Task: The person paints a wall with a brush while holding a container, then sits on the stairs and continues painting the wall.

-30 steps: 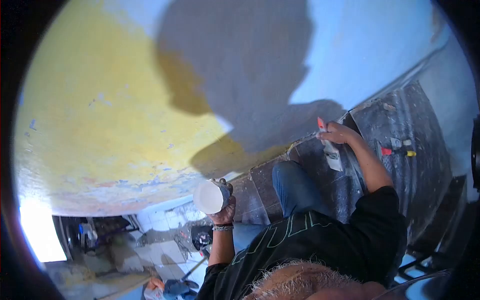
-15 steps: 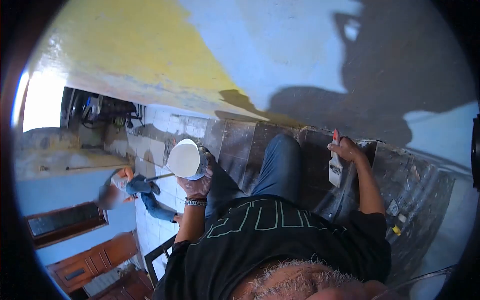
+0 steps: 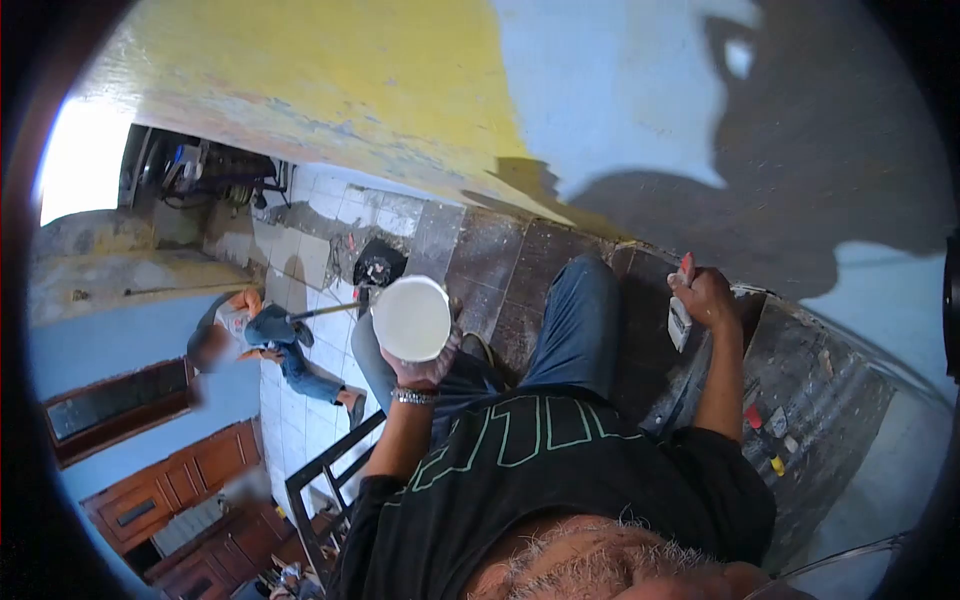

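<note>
My left hand (image 3: 428,370), a bracelet or watch at its wrist, is wrapped round a round white paint container (image 3: 412,318). Its pale round opening faces the camera, and most of the fingers are hidden behind it. In my right hand (image 3: 712,300) is a flat paintbrush (image 3: 680,325) with a red handle end. The brush's broad white part points down in the view, toward my body. Close beyond that hand runs the foot of a wall (image 3: 600,110), partly yellow and partly pale blue.
Dark floor tiles (image 3: 485,260) lie around my bent legs. A black bag (image 3: 378,262) sits on the floor past the container. Another person (image 3: 270,330) with a long pole is at the left. A dark metal frame (image 3: 325,470) stands near my left elbow. Small scraps (image 3: 777,465) lie at the right.
The view has shifted, and the container now appears farther right and faces the camera more fully. The brush has tilted and looks shorter. The black bag has come into sight.
</note>
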Motion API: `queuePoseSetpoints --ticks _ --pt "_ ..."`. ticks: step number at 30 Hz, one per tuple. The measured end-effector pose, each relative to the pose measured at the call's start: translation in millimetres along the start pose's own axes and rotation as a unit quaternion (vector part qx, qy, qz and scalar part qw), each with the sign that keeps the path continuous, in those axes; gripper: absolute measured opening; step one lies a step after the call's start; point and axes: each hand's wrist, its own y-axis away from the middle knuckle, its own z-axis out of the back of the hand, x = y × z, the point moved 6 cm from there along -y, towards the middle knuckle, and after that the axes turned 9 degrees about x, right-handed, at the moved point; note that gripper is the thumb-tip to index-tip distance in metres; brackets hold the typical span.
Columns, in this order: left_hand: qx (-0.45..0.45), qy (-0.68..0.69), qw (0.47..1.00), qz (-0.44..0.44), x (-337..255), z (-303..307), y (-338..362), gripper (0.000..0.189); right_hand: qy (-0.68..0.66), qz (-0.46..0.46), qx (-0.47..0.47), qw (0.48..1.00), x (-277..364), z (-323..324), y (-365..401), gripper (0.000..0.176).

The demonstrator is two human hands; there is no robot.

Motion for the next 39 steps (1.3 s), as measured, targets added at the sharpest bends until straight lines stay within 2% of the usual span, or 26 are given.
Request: queuePoseSetpoints --ticks 1,3,4,5,7,9,11,13,15,16,17,19,21,23,24,25,27,29,31,32,33,35,37,38,39 --pt "0.006 0.002 1.000 0.008 -4.6 4.8 1.1 0.060 -0.001 -0.007 -0.007 1.000 11.7 3.7 3.8 0.041" --pt "0.010 -0.012 1.000 0.000 -15.9 14.0 4.7 0.059 0.008 0.077 -0.078 0.994 43.2 13.3 18.2 0.035" --pt "-0.051 -0.056 0.997 -0.001 -19.2 7.2 5.3 0.060 -0.010 0.114 -0.102 0.988 59.4 20.8 29.2 0.024" --pt "-0.047 -0.056 0.997 0.010 -22.7 4.3 2.1 0.060 -0.012 0.105 -0.107 0.989 65.8 23.0 33.0 0.024" --pt "-0.003 -0.042 0.999 -0.010 -30.9 0.8 1.3 0.056 -0.076 0.237 -0.174 0.953 86.6 29.8 50.0 0.020" --pt "-0.017 -0.082 0.996 -0.026 -38.3 19.3 1.9 0.054 -0.092 0.222 -0.151 0.959 94.6 32.8 56.6 0.021" --pt "0.006 -0.109 0.993 -0.032 -36.8 16.6 4.0 0.055 -0.101 0.246 -0.146 0.953 104.6 33.4 57.4 0.021" --pt "0.004 -0.076 0.996 -0.055 -30.9 22.7 10.8 0.055 -0.071 0.283 -0.149 0.945 108.4 25.7 44.2 0.019" --pt "-0.013 -0.060 0.988 -0.142 -28.6 29.5 29.1 0.061 -0.142 0.342 -0.181 0.911 111.5 25.3 26.4 0.016" --pt "0.065 -0.013 0.992 -0.107 -18.4 15.4 35.6 0.065 -0.148 0.375 -0.206 0.892 114.7 26.6 19.5 0.016" --pt "0.053 0.015 0.992 -0.114 -11.9 18.7 46.1 0.063 -0.155 0.403 -0.231 0.872 119.5 29.2 17.2 0.015" --pt "0.046 -0.015 0.988 -0.148 0.2 7.4 69.3 0.061 -0.311 0.453 -0.216 0.807 132.9 42.0 15.0 0.017" --pt "0.056 -0.002 0.989 -0.140 14.9 -5.4 82.7 0.060 -0.390 0.498 -0.186 0.751 139.9 49.1 11.3 0.021" --pt "0.050 0.007 0.991 -0.128 22.1 -0.6 95.6 0.061 -0.396 0.545 -0.166 0.720 169.0 66.4 51.5 0.023" --pt "0.073 0.008 0.990 -0.121 25.5 -2.3 98.5 0.061 -0.342 0.577 -0.150 0.726 176.9 71.2 62.3 0.026" --pt "0.081 0.011 0.989 -0.124 28.3 2.1 103.2 0.061 -0.335 0.583 -0.151 0.725 178.7 70.5 76.1 0.026" --pt "0.088 -0.002 0.989 -0.116 34.9 15.7 110.0 0.063 -0.429 0.589 -0.095 0.679 183.7 67.3 98.0 0.025" --pt "0.075 0.013 0.989 -0.127 45.3 15.0 116.7 0.068 -0.423 0.585 -0.095 0.685 184.7 69.8 112.1 0.023" --pt "0.013 -0.014 0.992 -0.127 52.2 16.8 121.2 0.069 -0.418 0.584 -0.090 0.690 191.9 71.4 124.7 0.021" --pt "0.074 0.014 0.991 -0.110 56.2 12.9 122.5 0.071 -0.403 0.556 -0.151 0.711 192.4 72.4 132.8 0.019" --pt "0.077 0.020 0.989 -0.127 55.6 15.1 123.9 0.071 -0.387 0.528 -0.209 0.727 194.8 72.8 140.8 0.017" --pt "0.073 0.023 0.989 -0.127 60.3 11.1 127.4 0.073 -0.354 0.559 -0.190 0.725 211.2 69.1 162.3 0.015" --pt "0.068 0.065 0.989 -0.114 63.7 12.9 132.9 0.072 -0.419 0.489 -0.144 0.751 200.5 61.9 162.1 0.024" --pt "0.080 0.052 0.989 -0.112 62.8 15.0 133.4 0.072 -0.452 0.496 -0.140 0.728 197.0 62.7 163.4 0.025" --pt "0.096 0.040 0.988 -0.112 62.0 15.9 132.9 0.072 -0.448 0.492 -0.145 0.733 189.5 63.9 159.4 0.025"
